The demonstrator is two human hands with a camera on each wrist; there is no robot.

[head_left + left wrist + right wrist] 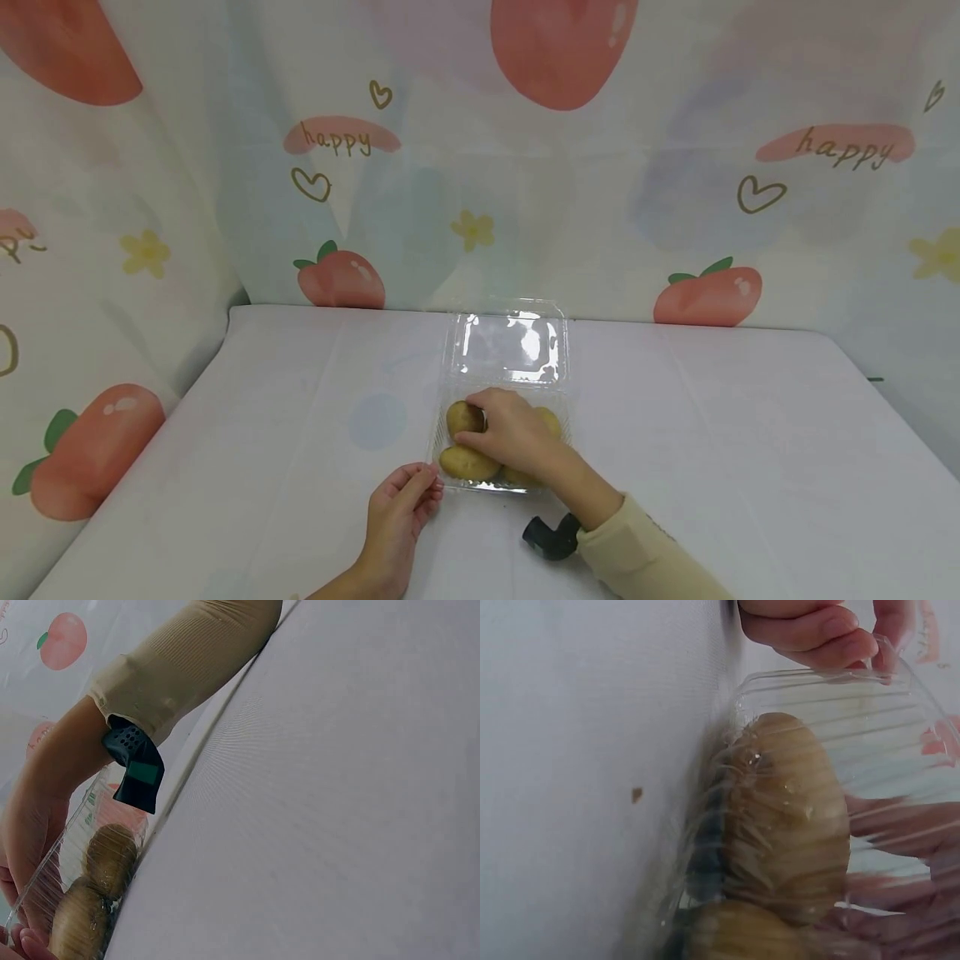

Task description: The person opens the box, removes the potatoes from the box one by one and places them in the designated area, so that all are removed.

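Note:
A clear plastic clamshell box [487,489] lies on the table with its lid [508,346] folded back. Several potatoes are inside it, among them a long one [469,463] at the front left and a yellowish one [549,419] at the back right. My right hand [513,429] reaches in and grips a rounder potato [462,419] at the back left between thumb and fingers. Thumb and fingertips of my left hand [401,517] pinch the front left corner of the box. In the right wrist view, a potato [791,817] shows through the ribbed plastic wall, below the left hand [817,634].
A dark angular device [551,537] sits at the right wrist by the beige sleeve [645,542]. White cloth [300,433] covers the table. Behind stands a fabric backdrop [577,217] printed with fruit, hearts and flowers. In the right wrist view a small brown speck [637,795] lies on the cloth.

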